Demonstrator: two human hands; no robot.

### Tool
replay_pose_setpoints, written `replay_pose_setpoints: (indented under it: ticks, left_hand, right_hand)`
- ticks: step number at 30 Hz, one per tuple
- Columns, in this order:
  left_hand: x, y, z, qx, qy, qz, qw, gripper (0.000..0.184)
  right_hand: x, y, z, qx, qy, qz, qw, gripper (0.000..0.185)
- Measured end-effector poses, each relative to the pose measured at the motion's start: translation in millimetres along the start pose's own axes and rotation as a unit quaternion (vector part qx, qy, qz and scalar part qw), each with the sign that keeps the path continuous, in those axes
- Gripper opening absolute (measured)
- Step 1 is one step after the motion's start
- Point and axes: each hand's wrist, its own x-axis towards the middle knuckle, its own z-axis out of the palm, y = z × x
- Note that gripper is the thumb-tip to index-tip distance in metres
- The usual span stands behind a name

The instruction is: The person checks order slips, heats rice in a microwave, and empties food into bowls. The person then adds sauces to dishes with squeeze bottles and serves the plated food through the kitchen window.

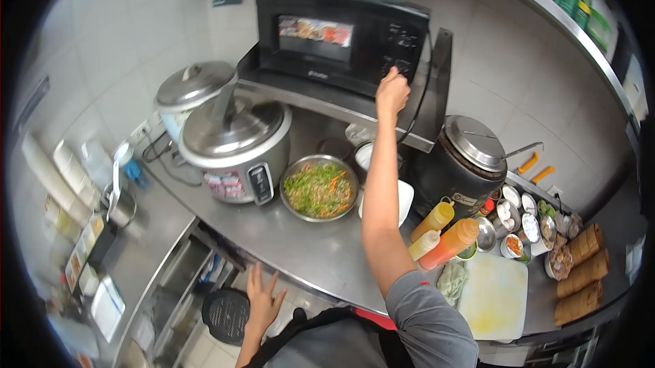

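My right hand (393, 94) reaches up to the lower part of the control panel on a black microwave (307, 61). Its fingers are closed at what looks like the lower dial, which they mostly cover. The microwave door is closed. Low in front of the counter, my left hand (263, 305) hangs with fingers spread and nothing in it. A metal bowl (355, 194) of chopped greens, orange strips and minced-looking bits stands on the counter below the microwave. Partly behind my right forearm lies a white dish (405, 203).
Left of the bowl stand a large rice cooker (235, 143) and a second lidded cooker (194, 85). A black soup kettle (454, 170) with a ladle, sauce bottles (450, 242), a cutting board (501, 296) and small ingredient containers (513, 245) occupy the right. The microwave rests on a metal shelf (327, 105).
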Motion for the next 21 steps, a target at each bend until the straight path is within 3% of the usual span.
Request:
replay_pose_setpoints:
  ticks: [1, 4, 7, 9, 11, 13, 14, 16, 17, 19, 20, 21]
  left_hand:
    - [-33.3, -16.1, 5.1, 0.009, 0.01, -0.043, 0.999, 0.043]
    - [-102.3, -25.5, -6.2, 0.063, 0.014, -0.156, 0.986, 0.044]
    - [-134.3, -34.8, -19.5, 0.074, 0.096, -0.172, 0.977, 0.043]
    - [-144.6, -39.8, -33.1, 0.091, 0.131, -0.163, 0.974, 0.037]
    - [-150.4, -39.3, -53.7, 0.022, 0.151, -0.169, 0.974, 0.029]
    - [-162.6, -50.1, -66.0, -0.067, 0.142, -0.154, 0.976, 0.026]
    - [-170.6, -48.0, -81.5, -0.119, 0.196, -0.178, 0.957, 0.028]
    - [-194.3, -38.1, -111.1, -0.219, 0.3, -0.206, 0.906, 0.035]
    - [-217.3, -48.5, -112.1, -0.307, 0.289, -0.253, 0.871, 0.049]
    - [-267.1, -51.6, -146.2, -0.55, 0.369, -0.245, 0.708, 0.047]
    - [-296.5, -54.7, -161.8, -0.623, 0.38, -0.277, 0.625, 0.049]
    - [-330.6, -62.0, -173.7, -0.685, 0.407, -0.236, 0.557, 0.051]
  right_hand:
    - [1.9, 3.4, 4.5, -0.002, 0.007, 0.001, 1.0, 0.043]
    - [6.5, 19.8, 9.1, -0.103, 0.027, -0.201, 0.974, 0.034]
    - [-11.4, -2.0, -18.8, -0.144, 0.002, -0.253, 0.957, 0.015]
    - [-46.1, -17.7, -46.8, 0.003, -0.047, -0.231, 0.972, 0.016]
    - [-120.3, -31.0, -50.8, 0.256, -0.169, -0.198, 0.931, 0.02]
    - [-194.2, -37.0, -70.5, 0.454, -0.267, -0.109, 0.843, 0.031]
    - [-258.7, -61.7, -88.5, 0.496, -0.35, -0.116, 0.786, 0.032]
    - [-398.4, -107.9, -135.8, 0.546, -0.46, -0.188, 0.675, 0.059]
    - [-452.1, -107.1, -144.9, 0.509, -0.586, -0.224, 0.589, 0.06]
    - [-559.6, -130.4, -209.2, 0.475, -0.603, -0.385, 0.513, 0.062]
    - [-614.5, -133.1, -243.0, 0.534, -0.689, -0.297, 0.389, 0.067]
    - [-655.3, -138.3, -283.0, 0.549, -0.749, -0.255, 0.27, 0.073]
